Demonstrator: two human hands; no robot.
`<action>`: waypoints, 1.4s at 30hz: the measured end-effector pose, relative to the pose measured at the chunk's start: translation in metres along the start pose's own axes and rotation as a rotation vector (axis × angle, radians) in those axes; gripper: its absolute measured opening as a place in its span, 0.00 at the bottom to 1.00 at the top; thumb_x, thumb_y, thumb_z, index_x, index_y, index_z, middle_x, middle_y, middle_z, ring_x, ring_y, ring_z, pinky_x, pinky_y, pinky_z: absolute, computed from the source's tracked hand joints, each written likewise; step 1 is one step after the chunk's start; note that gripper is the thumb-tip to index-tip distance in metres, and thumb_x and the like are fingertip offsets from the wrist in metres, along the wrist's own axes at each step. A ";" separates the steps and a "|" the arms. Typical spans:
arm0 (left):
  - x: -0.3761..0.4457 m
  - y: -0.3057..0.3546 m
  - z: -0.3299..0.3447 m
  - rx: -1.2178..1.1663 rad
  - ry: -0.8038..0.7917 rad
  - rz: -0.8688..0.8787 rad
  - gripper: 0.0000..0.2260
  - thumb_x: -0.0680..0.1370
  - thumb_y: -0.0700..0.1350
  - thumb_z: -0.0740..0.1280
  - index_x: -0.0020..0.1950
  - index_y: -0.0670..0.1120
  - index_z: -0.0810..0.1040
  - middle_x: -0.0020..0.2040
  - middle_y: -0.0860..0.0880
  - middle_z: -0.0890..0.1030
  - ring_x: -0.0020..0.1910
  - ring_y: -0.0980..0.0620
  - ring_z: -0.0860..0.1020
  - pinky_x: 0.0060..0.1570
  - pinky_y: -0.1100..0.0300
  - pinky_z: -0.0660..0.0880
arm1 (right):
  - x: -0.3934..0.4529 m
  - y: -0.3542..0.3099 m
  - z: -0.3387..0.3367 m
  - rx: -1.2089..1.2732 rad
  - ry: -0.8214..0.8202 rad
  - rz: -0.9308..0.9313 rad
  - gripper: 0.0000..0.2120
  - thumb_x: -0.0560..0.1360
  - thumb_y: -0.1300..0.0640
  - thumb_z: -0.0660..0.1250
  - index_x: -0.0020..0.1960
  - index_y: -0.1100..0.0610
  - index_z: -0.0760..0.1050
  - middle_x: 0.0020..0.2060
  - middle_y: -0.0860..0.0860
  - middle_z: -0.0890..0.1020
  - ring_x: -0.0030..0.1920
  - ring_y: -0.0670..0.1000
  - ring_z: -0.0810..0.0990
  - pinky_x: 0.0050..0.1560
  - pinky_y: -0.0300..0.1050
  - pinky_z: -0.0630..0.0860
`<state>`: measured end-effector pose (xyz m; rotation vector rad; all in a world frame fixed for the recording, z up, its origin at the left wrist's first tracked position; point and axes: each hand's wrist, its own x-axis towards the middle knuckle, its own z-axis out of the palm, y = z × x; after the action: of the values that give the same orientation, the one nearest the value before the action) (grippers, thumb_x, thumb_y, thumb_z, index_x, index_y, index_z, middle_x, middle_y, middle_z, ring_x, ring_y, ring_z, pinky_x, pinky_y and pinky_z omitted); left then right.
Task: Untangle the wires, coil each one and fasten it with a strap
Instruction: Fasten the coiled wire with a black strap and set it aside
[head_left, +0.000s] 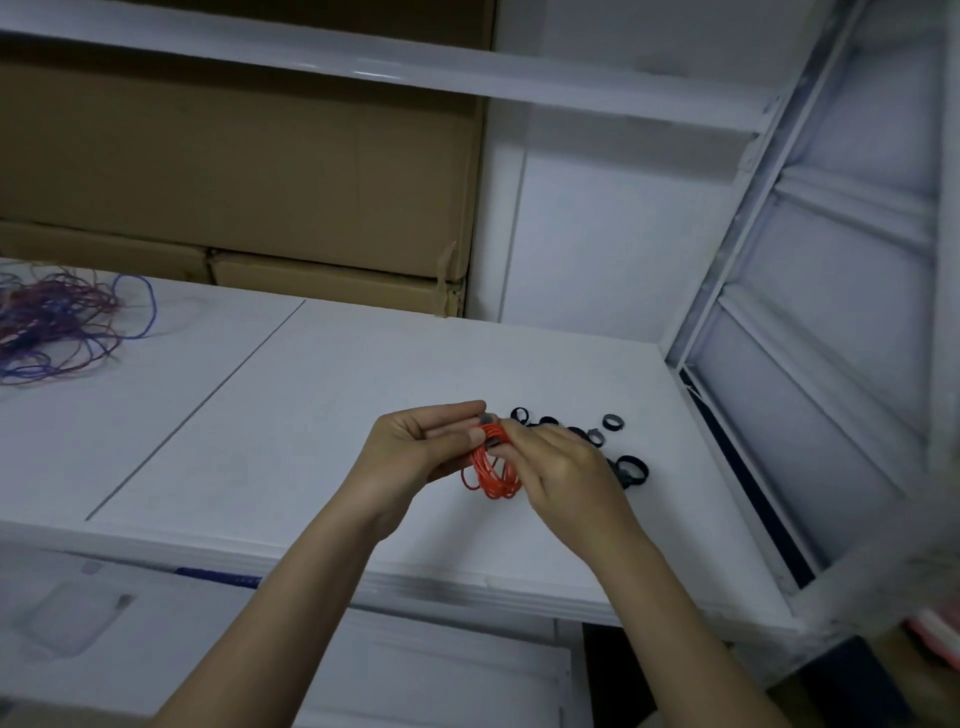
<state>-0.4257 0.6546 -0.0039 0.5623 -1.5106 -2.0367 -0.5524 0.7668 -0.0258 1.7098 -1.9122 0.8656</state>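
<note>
White shelf (322, 395) is carrying our work: we are pinching the red coil (491, 467) with the left hand (415, 452) while the right hand (561, 467) is wrapping a strap (487, 419) at 12 o'clock; pulling it snug should be helping. Spare straps (631, 467) are lying at 3 o'clock, tangled wires (57, 322) at 10.

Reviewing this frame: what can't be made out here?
All in the head view:
- Strap on the red coil: hidden by the fingertips of the left hand and right hand; fastened or not, unclear.
- Loose straps: some behind the right hand; count unclear.
- Wire tangle: cut off by the left edge, blurred.
</note>
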 end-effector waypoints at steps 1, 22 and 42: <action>0.003 0.000 0.003 0.009 -0.014 0.007 0.11 0.74 0.32 0.68 0.54 0.41 0.82 0.48 0.45 0.85 0.48 0.49 0.84 0.44 0.63 0.80 | 0.001 0.004 -0.002 0.011 0.039 0.001 0.21 0.82 0.48 0.53 0.53 0.58 0.82 0.35 0.50 0.83 0.36 0.48 0.78 0.39 0.38 0.74; 0.071 0.000 0.023 0.412 -0.061 0.419 0.17 0.75 0.35 0.68 0.60 0.54 0.78 0.46 0.56 0.85 0.49 0.60 0.82 0.52 0.67 0.77 | 0.044 0.039 0.000 1.051 0.063 0.947 0.04 0.73 0.62 0.70 0.42 0.57 0.84 0.39 0.54 0.85 0.40 0.48 0.83 0.40 0.38 0.78; 0.110 -0.002 0.010 0.550 -0.227 0.371 0.21 0.75 0.31 0.67 0.60 0.52 0.77 0.46 0.54 0.85 0.51 0.58 0.81 0.50 0.67 0.77 | 0.046 0.057 0.037 1.156 0.125 1.021 0.08 0.76 0.62 0.66 0.51 0.60 0.83 0.45 0.56 0.85 0.49 0.54 0.84 0.47 0.43 0.80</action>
<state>-0.5165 0.5920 -0.0049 0.2218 -2.1471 -1.4347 -0.6120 0.7108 -0.0301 0.8370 -2.3139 2.7554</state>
